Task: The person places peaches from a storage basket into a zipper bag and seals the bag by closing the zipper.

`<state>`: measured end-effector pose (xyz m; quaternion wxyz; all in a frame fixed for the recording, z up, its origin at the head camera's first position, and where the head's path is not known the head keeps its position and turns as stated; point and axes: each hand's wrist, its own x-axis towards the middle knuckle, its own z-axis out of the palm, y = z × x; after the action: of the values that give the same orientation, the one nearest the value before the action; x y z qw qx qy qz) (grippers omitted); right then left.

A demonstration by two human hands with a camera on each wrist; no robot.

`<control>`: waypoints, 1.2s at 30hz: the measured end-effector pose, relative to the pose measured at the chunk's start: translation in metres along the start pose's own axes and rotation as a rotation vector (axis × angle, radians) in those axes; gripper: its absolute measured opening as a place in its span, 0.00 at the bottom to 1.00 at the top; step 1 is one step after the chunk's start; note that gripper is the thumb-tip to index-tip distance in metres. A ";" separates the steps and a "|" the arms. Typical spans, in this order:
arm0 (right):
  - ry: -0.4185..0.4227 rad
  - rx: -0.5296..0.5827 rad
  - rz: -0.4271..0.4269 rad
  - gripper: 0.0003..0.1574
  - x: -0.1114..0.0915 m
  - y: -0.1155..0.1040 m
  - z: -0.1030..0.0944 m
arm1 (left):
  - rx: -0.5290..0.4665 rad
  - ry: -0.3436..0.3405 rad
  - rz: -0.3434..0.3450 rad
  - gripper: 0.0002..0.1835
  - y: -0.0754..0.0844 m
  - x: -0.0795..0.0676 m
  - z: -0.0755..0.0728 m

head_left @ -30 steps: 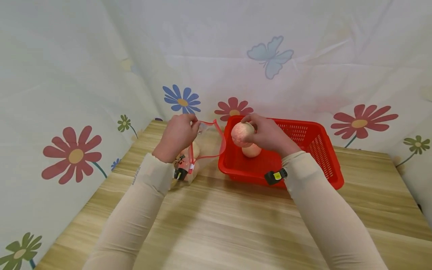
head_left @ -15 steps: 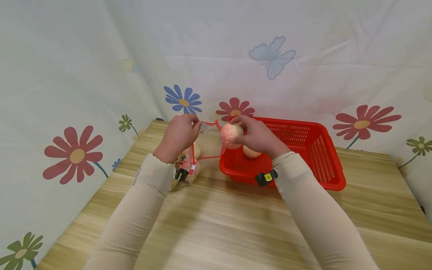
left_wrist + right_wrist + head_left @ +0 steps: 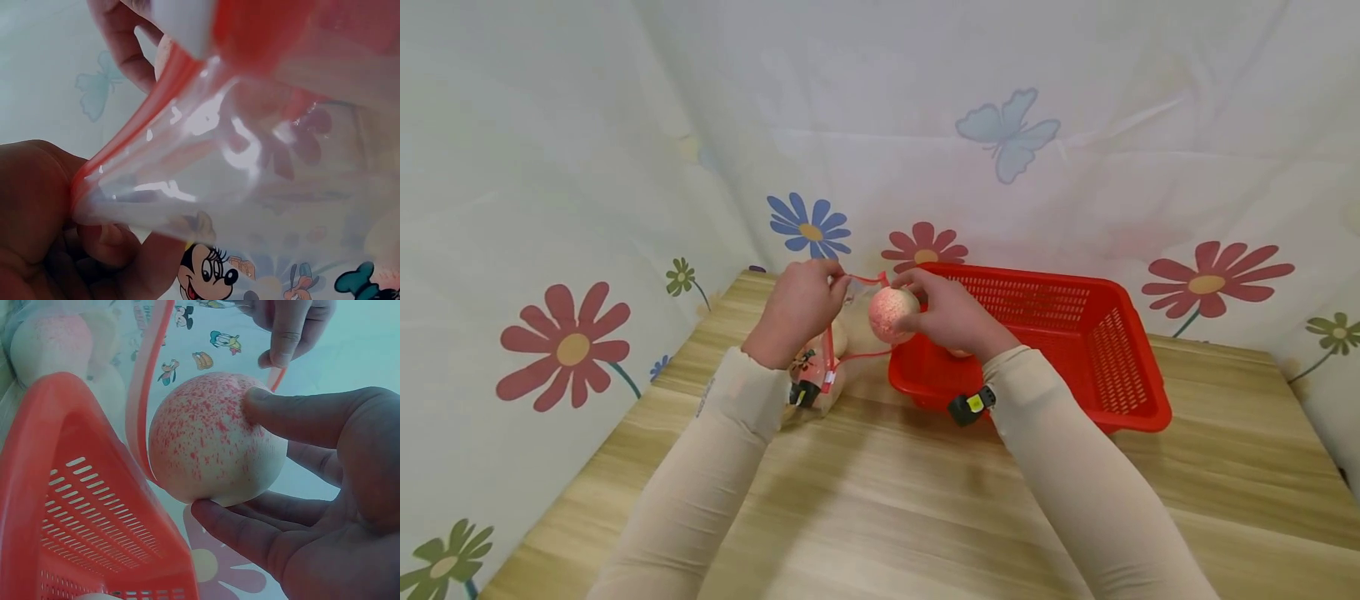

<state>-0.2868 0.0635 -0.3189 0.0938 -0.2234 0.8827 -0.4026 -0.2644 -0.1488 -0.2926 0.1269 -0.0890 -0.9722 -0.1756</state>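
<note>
My left hand [image 3: 801, 307] pinches the red-edged mouth of a clear zip bag [image 3: 250, 181] printed with cartoon figures. The bag's mouth gapes toward the right, and a few pale round fruits [image 3: 50, 347] lie inside it. With thumb and fingers, my right hand [image 3: 951, 315] holds a peach [image 3: 215, 440], cream with pink speckles. In the head view this peach overlaps the bag's opening, right at its red rim [image 3: 142, 394]. Beneath the right hand, another peach [image 3: 958, 353] shows only as a sliver inside the red basket [image 3: 1116, 367].
The basket has slotted walls and stands on a wood-grain table [image 3: 850, 508], just right of the bag. Behind the table hangs a pale cloth [image 3: 880, 100] printed with flowers and a butterfly. A small black device [image 3: 972, 405] sits at the right wrist.
My right hand has carried the peach leftward, from over the basket to the bag's mouth. The left hand keeps its hold on the bag in nearly the same place.
</note>
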 end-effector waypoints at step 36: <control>0.006 -0.059 0.080 0.35 0.002 0.005 0.004 | 0.002 0.017 0.017 0.13 0.000 0.000 0.002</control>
<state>-0.2883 0.0624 -0.3253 0.1006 -0.1896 0.9028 -0.3727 -0.2647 -0.1478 -0.2947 0.1366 -0.0956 -0.9704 -0.1745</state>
